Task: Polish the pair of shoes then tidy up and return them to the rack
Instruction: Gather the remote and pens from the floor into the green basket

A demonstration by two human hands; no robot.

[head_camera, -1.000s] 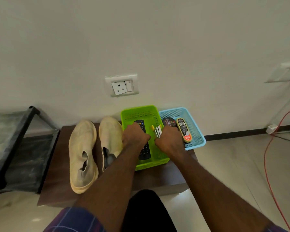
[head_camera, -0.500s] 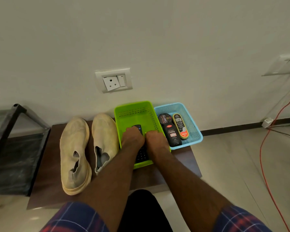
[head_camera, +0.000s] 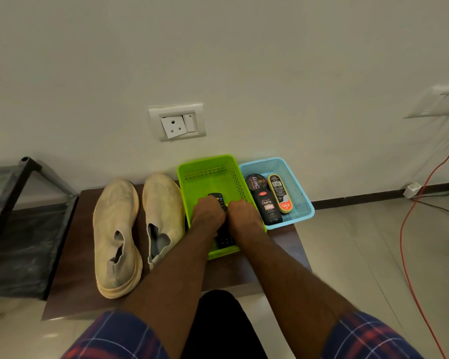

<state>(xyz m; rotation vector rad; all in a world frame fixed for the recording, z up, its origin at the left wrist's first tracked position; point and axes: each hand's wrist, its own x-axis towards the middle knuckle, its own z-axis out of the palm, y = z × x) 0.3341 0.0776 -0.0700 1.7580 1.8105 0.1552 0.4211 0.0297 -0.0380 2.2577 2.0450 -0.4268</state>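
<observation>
Head view looks down on a low brown table [head_camera: 73, 268] pushed against the wall, probably so the kit stays within arm's reach of whoever is sitting in front of it. Off to the left is a dark rack [head_camera: 13, 203], which I'd guess is where the shoes end up once they're done.

The pair of shoes [head_camera: 138, 229] is the biggest thing on the table: tan slip-ons, side by side, toes to the wall, lying flat and untouched, just left of the baskets. They look pretty scuffed, so my guess is the polishing hasn't started.

Next to them is a green basket [head_camera: 208, 172], and a blue basket [head_camera: 302, 200] is touching it on the right. The blue one holds the polish stuff: a round Cherry tin [head_camera: 255, 182], a black Cherry bottle [head_camera: 268, 211] and a yellow Kiwi sponge [head_camera: 280, 194], all lying flat.

Both hands are down inside the green basket. The left hand [head_camera: 207, 216] and right hand [head_camera: 244, 215] sit knuckles-up on either side of a black remote [head_camera: 219, 200], fingers curled under. Honestly can't tell if they're holding anything; the fingertips are hidden. Looks like rummaging for a tool.
</observation>
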